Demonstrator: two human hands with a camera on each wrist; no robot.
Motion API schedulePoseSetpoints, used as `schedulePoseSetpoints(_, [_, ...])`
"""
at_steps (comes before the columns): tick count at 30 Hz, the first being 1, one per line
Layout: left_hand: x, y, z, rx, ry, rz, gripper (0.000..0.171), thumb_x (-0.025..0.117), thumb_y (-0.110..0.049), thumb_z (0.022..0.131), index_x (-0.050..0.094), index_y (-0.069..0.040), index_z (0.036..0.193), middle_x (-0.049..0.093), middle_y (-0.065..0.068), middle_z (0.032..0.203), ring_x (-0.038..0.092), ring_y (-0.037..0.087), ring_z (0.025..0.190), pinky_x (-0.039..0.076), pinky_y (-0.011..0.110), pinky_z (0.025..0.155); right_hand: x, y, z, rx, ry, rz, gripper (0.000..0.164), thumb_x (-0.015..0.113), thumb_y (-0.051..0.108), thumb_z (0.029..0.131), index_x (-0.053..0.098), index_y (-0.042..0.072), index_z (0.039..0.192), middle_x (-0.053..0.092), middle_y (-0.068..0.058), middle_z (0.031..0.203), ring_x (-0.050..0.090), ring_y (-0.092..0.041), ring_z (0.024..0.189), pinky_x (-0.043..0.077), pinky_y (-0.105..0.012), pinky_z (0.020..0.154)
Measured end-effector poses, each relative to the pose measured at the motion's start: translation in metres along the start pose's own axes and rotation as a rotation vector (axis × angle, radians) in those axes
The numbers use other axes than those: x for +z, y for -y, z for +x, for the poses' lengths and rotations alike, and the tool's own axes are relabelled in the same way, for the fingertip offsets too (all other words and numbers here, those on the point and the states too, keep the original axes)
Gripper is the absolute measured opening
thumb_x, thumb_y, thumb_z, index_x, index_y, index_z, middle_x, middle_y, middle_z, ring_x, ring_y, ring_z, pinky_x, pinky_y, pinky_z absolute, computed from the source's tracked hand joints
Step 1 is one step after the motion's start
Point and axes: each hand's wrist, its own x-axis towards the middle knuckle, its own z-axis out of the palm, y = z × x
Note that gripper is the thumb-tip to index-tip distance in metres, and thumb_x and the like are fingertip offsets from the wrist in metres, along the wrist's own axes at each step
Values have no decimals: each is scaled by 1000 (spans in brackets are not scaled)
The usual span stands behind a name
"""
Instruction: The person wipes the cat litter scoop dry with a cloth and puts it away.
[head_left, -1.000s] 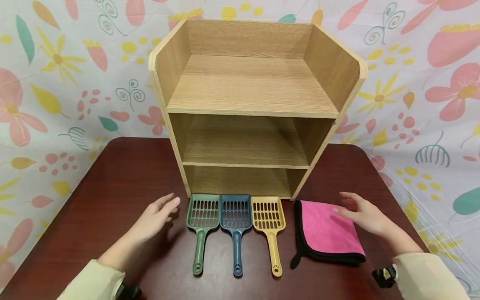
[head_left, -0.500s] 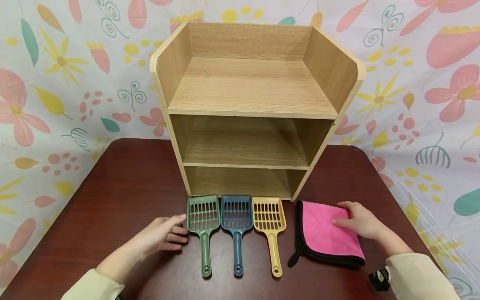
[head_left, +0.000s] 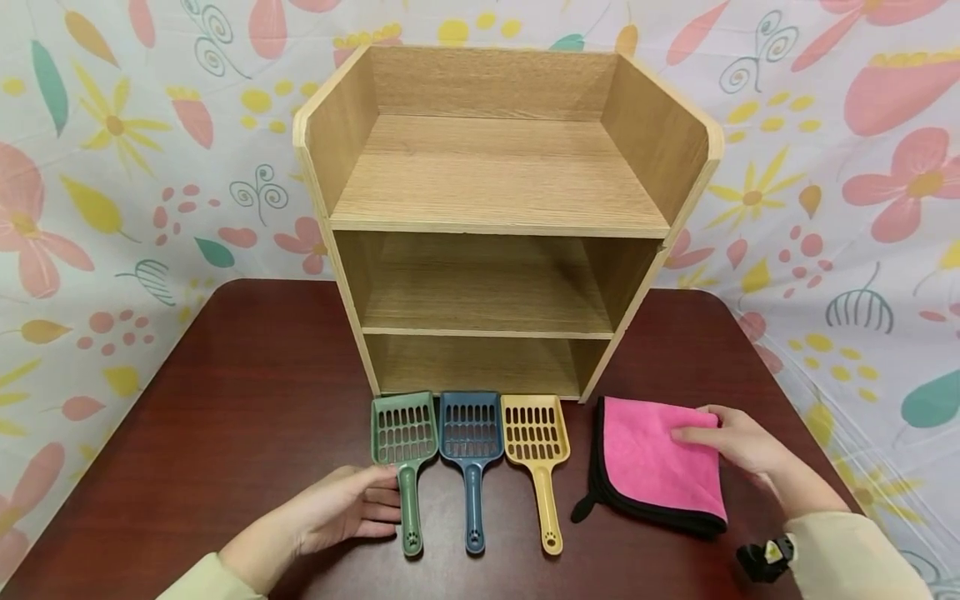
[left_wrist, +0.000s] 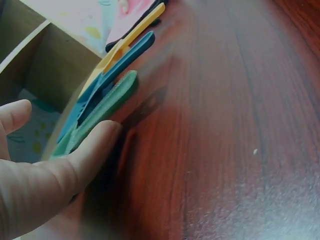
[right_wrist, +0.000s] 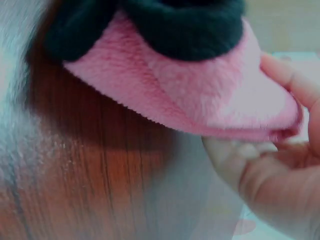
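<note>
In the head view, my left hand (head_left: 341, 510) lies just left of the green litter scoop (head_left: 406, 433), its fingertips beside the handle. In the left wrist view, a fingertip is close to the green handle (left_wrist: 112, 102); whether it touches is hard to tell. A blue litter scoop (head_left: 472, 429) and a yellow litter scoop (head_left: 537, 429) lie alongside, handles toward me. My right hand (head_left: 750, 446) pinches the right edge of a folded pink towel (head_left: 660, 458) with black trim. The right wrist view shows the towel (right_wrist: 200, 95) between thumb and fingers.
Behind the scoops stands a wooden shelf unit (head_left: 495, 227) with a top surface and two compartments beneath. Everything stands on a dark red-brown table (head_left: 247, 400). A flower-patterned curtain (head_left: 135, 167) hangs around the table's back and sides.
My left hand has moved right and toward me, down to the green scoop's handle, and that scoop has turned slightly. My right hand has gone from hovering over the towel to pinching its edge.
</note>
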Motion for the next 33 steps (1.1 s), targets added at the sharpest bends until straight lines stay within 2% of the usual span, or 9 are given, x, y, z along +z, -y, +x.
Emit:
schedulePoseSetpoints(4, [-1,1,2,19,-13,36,54,55,-29,93,40,13,124,60,15,109,63,20,93,53,39,85,-4,-3,-7,-75,185,366,15,54,8,95,52,3,109,68,4,89,65,-10,80,56,-31,73])
schedulePoseSetpoints(6, [-2,1,2,39,-20,65,46,58,-27,92,47,11,117,62,10,101,64,18,89,54,37,82,-2,-2,-9,-122,221,475,13,49,4,96,54,5,108,69,2,95,66,-11,85,56,-33,75])
schedulePoseSetpoints(13, [-8,-4,-3,105,-61,229,34,66,-19,87,55,10,102,68,6,79,66,15,74,56,33,66,7,18,-21,-117,133,621,17,47,9,99,62,18,101,71,3,86,67,-10,76,57,-32,66])
schedulePoseSetpoints(15, [-9,-6,-6,121,-78,284,32,67,-14,85,54,11,100,66,5,75,64,13,68,56,30,61,10,22,-23,-121,121,623,17,46,12,100,61,20,103,70,4,87,66,-9,77,56,-31,65])
schedulePoseSetpoints(18, [-11,-8,-11,147,-113,365,28,65,-8,84,52,13,99,64,6,72,61,13,62,55,30,55,13,28,-27,-134,84,557,13,47,16,100,58,22,106,68,6,87,65,-9,75,55,-30,64])
schedulePoseSetpoints(22, [-14,-12,-19,161,-190,481,24,59,-4,85,53,13,100,60,9,69,59,14,55,54,33,48,15,37,-31,-142,-16,379,11,51,24,99,55,22,108,65,8,84,62,-8,72,53,-29,62])
schedulePoseSetpoints(26, [-17,-18,-25,162,-283,589,29,56,-5,87,54,13,109,57,9,69,58,16,53,51,34,43,18,47,-34,-168,-104,212,13,51,30,98,54,21,108,62,10,79,59,-9,65,51,-29,57])
schedulePoseSetpoints(29, [-17,-25,-29,178,-343,667,31,57,-7,86,54,11,112,59,8,70,57,17,51,48,32,40,22,54,-36,-201,-145,161,13,53,29,97,55,19,105,61,9,73,58,-11,59,50,-29,53])
schedulePoseSetpoints(33, [-16,-33,-36,210,-405,756,25,60,-10,85,55,5,104,61,7,68,55,17,49,45,29,38,26,63,-39,-241,-201,129,13,57,27,95,59,17,103,61,9,68,57,-11,52,50,-30,48])
